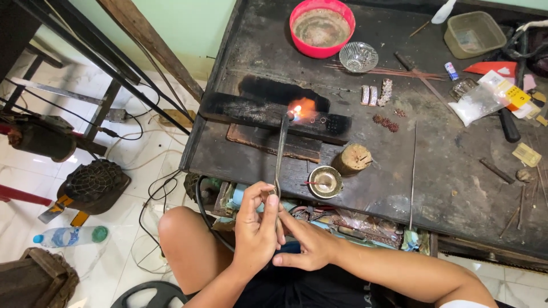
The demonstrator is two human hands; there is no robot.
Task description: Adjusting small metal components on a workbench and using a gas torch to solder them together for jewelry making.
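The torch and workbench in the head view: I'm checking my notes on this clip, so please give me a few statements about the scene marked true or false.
1. The torch has a flame burning at its tip. True.
2. The flame plays on the red bowl. False: it plays on the charred black block; the red bowl stands apart at the bench's far edge.
3. The left hand grips the torch's near end. True.
4. The right hand holds the glass bowl. False: it rests by the left hand; the glass bowl sits beside the red one.
5. A plastic bottle lies on the floor. True.
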